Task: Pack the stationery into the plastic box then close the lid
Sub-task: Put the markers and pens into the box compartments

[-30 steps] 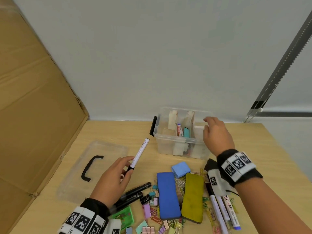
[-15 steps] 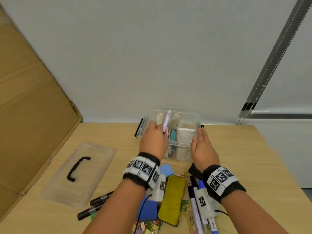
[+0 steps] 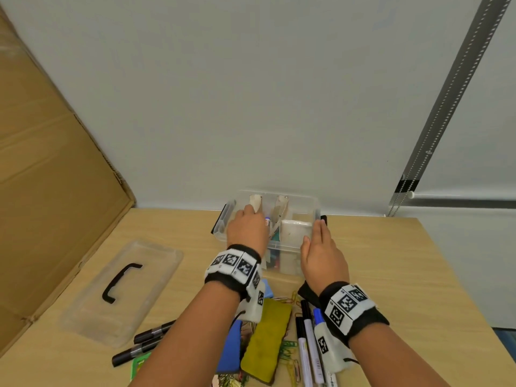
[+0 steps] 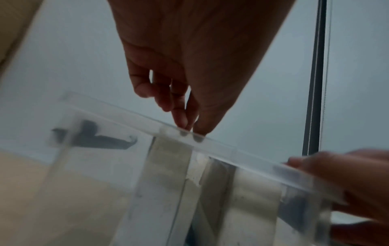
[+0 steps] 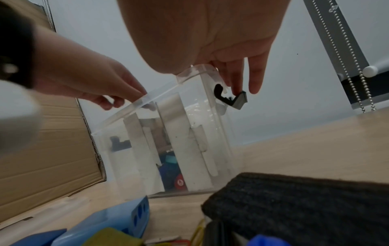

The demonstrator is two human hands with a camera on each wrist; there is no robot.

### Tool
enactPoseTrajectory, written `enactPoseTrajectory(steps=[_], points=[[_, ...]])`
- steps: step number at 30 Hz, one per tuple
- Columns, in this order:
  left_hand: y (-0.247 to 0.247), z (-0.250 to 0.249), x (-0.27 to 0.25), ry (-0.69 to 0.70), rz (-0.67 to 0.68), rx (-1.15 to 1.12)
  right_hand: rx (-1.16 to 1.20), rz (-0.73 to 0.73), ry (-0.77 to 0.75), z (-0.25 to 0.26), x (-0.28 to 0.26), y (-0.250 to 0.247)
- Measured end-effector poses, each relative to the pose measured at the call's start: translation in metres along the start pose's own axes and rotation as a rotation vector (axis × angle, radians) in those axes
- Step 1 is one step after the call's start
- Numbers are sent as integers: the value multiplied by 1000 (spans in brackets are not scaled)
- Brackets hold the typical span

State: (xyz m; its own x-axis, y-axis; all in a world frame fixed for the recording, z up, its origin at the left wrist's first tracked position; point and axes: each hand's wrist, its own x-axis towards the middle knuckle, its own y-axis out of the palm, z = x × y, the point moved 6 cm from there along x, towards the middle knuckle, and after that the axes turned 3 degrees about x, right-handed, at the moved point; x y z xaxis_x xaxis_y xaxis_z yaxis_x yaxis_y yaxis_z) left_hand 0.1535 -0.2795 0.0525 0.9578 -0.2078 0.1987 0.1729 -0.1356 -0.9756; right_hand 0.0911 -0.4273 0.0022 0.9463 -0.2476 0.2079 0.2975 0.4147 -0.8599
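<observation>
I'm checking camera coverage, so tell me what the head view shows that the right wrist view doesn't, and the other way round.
Only the head view shows the lid lying on the table left of the box, the two black markers near it, and the yellow eraser.

Only the right wrist view shows the black latch from the side, swung open below the right hand's fingers, and the red and blue items low inside the box.

Both show the clear plastic box, the left hand at its rim and the cardboard.
</observation>
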Motion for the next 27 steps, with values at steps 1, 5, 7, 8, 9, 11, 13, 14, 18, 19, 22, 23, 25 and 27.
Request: enactPoseTrajectory(steps=[1, 5, 7, 8, 9, 11, 13, 14, 18, 19, 22, 23, 25, 27], points=[[-4, 6, -12, 10, -27, -56, 4, -1, 3, 0, -1, 1], [-11, 41, -69, 54, -96, -225, 30, 0, 22, -1, -1, 3], [-4, 70, -96, 27, -62, -240, 38, 1, 22, -2, -1, 4], [0, 88, -107, 2, -33, -234, 41, -6, 18, -1, -1, 4], [4, 107, -118, -27, -2, -220, 45, -11, 17, -1, -1, 4], [10, 145, -136, -92, 73, -177, 52, -25, 15, -1, -1, 4], [20, 178, -152, -146, 205, -115, 59, -42, 14, -1, -1, 6], [26, 191, -158, -163, 280, -89, 62, -54, 12, -2, -1, 6], [42, 215, -169, -160, 450, -47, 61, -83, 42, -2, -2, 7], [43, 217, -168, -148, 466, -40, 51, -96, 53, 0, -3, 5], [48, 216, -162, -99, 523, -30, 29, -171, 44, 13, -11, -4], [50, 215, -160, -82, 540, -25, 28, -198, 1, 24, -15, -7], [54, 213, -154, -36, 564, -1, 50, -242, -134, 54, -27, -14], [55, 213, -150, 0, 589, 14, 89, -243, -283, 91, -43, -17]])
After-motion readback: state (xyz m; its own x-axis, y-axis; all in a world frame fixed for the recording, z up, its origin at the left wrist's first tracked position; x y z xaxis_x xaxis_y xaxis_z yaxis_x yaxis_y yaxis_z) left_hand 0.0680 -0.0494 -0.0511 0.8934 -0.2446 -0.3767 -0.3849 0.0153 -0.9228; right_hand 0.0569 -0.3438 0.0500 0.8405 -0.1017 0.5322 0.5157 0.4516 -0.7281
